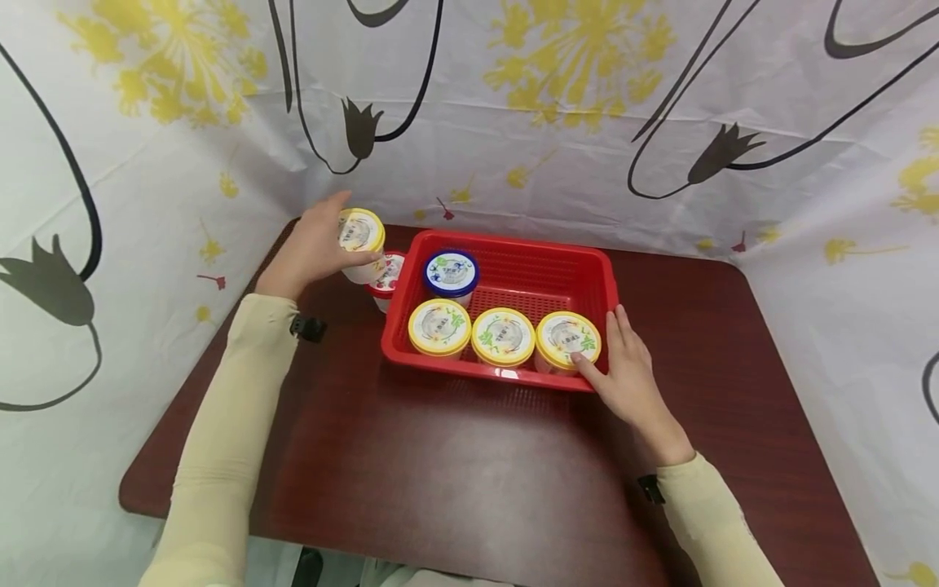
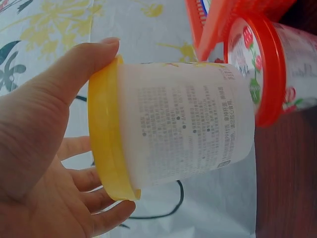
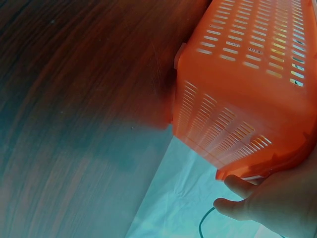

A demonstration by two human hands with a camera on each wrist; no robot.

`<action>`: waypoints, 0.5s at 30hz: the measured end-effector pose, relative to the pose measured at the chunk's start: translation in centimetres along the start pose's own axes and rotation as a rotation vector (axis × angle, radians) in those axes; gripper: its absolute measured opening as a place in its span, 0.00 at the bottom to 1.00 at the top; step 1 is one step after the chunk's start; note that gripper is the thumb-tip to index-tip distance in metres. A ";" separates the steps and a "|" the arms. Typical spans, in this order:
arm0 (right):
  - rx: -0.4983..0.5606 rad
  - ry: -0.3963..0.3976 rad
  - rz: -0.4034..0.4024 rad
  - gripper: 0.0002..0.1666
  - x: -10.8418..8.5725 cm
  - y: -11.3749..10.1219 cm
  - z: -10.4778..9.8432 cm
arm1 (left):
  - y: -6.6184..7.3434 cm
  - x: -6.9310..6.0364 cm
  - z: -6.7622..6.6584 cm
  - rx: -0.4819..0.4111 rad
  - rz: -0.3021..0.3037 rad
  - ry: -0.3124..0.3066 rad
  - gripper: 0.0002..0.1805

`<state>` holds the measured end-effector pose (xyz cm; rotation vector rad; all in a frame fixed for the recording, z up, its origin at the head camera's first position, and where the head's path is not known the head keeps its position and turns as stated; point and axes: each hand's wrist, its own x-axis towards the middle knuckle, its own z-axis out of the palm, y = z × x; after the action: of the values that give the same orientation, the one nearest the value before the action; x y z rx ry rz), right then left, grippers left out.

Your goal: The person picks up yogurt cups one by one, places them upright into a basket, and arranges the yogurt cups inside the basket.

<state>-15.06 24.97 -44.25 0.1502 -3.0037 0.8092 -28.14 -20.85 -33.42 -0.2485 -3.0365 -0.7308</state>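
My left hand (image 1: pixel 310 249) grips a translucent tub with a yellow lid (image 1: pixel 360 231) around the lid, to the left of the basket. In the left wrist view this tub (image 2: pixel 183 124) lies sideways across the picture, printed with small text. Just beyond it stands a red-lidded tub (image 1: pixel 391 275) with strawberry pictures, against the basket's left side. My right hand (image 1: pixel 627 379) rests at the right rim of a red perforated basket (image 1: pixel 440 368); its straight fingers lie along the outside. Its thumb reaches over the rim onto the nearest yellow lid (image 1: pixel 568 338).
Inside the basket, a front row of yellow-lidded tubs includes a left one (image 1: pixel 438 328) and a middle one (image 1: pixel 503 337). A blue-lidded tub (image 1: pixel 451 273) stands behind the left one. The dark wooden table (image 1: pixel 455 473) meets a flower-patterned cloth (image 1: pixel 455 106) behind.
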 end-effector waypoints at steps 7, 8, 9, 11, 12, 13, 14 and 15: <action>-0.001 0.004 -0.006 0.59 0.0 0.0 0.2 | 1.9 1.0 0.4 0.006 0.023 0.000 0.59; 0.000 0.004 -0.004 0.59 0.0 0.1 0.2 | 2.2 1.1 0.5 0.008 0.029 -0.002 0.59; 0.000 0.004 -0.002 0.59 0.0 0.1 0.2 | 2.6 1.4 0.6 0.010 0.036 -0.007 0.58; 0.001 0.005 0.002 0.59 -0.1 0.1 0.1 | 3.3 1.7 0.8 0.017 0.046 -0.019 0.58; 0.002 0.005 0.002 0.59 0.0 0.1 0.1 | 3.6 1.9 0.9 0.022 0.052 -0.024 0.58; 0.004 0.004 0.004 0.59 0.0 0.1 0.1 | 3.9 2.1 1.1 0.026 0.059 -0.028 0.58; 0.004 0.005 0.004 0.59 0.0 0.1 0.1 | 4.2 2.2 1.2 0.029 0.067 -0.031 0.58; 0.004 0.007 0.002 0.59 0.0 0.1 0.1 | 4.4 2.4 1.3 0.031 0.077 -0.032 0.57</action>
<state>-15.04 24.97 -44.41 0.1447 -2.9963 0.8141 -29.74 -16.03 -32.47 -0.3779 -3.0462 -0.6811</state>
